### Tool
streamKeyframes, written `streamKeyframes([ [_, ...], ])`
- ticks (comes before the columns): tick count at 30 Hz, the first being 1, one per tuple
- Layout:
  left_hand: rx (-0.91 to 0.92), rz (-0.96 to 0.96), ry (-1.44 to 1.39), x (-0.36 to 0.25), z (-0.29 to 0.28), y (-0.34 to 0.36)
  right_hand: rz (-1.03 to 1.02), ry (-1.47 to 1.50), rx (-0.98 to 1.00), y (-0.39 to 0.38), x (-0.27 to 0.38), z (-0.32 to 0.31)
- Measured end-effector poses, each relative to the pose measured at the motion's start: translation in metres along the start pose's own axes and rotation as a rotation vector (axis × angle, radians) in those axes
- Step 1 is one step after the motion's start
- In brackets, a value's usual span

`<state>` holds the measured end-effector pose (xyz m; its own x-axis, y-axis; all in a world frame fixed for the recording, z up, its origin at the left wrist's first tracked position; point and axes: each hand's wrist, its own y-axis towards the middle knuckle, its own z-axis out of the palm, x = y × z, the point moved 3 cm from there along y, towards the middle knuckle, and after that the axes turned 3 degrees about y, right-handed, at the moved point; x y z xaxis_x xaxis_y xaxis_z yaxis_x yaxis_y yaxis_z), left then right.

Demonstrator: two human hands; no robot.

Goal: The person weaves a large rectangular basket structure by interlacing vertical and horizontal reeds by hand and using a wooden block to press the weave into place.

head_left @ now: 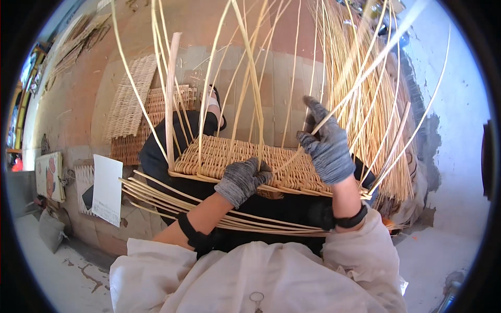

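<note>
Across my lap lies a woven wicker base (235,156), with long pale rods standing up from its edges. My left hand (242,182), in a grey knit glove, is closed at the near edge, around the foot of an upright rod (258,109); its fingertips are partly hidden. Farther right and a little above the weave, my gloved right hand (331,148) holds a long wicker rod (360,81) between thumb and fingers. That rod slants from the near edge up to the far right, its upper part blurred. A thicker pale stake (170,99) stands at the left corner.
A large bundle of loose rods (383,135) lies to the right by the wall. Several rods (177,201) stretch sideways over my lap. On the floor at left are woven panels (133,99), a white printed sheet (108,190) and a picture board (49,177).
</note>
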<state>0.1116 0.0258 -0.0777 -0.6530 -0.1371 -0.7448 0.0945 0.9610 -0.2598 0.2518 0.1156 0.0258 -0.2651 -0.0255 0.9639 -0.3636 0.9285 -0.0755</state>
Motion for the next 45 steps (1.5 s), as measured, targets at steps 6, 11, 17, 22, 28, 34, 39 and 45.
streamKeyframes([
  [6,0.078,-0.021,-0.108,-0.002,-0.011,0.002,-0.492,-0.266,-0.536,-0.055,0.023,0.027],
  [11,0.158,-0.064,0.059,-0.020,-0.017,0.011,-0.144,0.196,-0.376,-0.021,-0.049,0.016],
  [17,0.078,-0.154,0.007,-0.014,-0.024,0.025,0.551,0.575,-0.280,0.066,-0.045,0.041],
  [22,0.112,-0.399,0.049,-0.037,-0.028,0.032,0.386,0.064,0.042,0.058,-0.037,0.052],
  [28,0.228,-0.516,-0.200,-0.031,-0.026,0.036,-0.315,-1.221,0.384,-0.020,-0.022,0.004],
  [34,0.116,-0.490,0.007,-0.019,-0.023,0.018,-0.386,-0.948,0.359,-0.061,-0.052,0.022],
  [39,0.070,-0.433,0.027,-0.023,-0.010,0.006,-0.497,-1.135,0.144,-0.095,-0.070,0.033],
  [45,0.007,0.638,0.029,-0.007,-0.059,-0.082,-0.452,-1.006,0.000,-0.091,-0.061,0.023],
])
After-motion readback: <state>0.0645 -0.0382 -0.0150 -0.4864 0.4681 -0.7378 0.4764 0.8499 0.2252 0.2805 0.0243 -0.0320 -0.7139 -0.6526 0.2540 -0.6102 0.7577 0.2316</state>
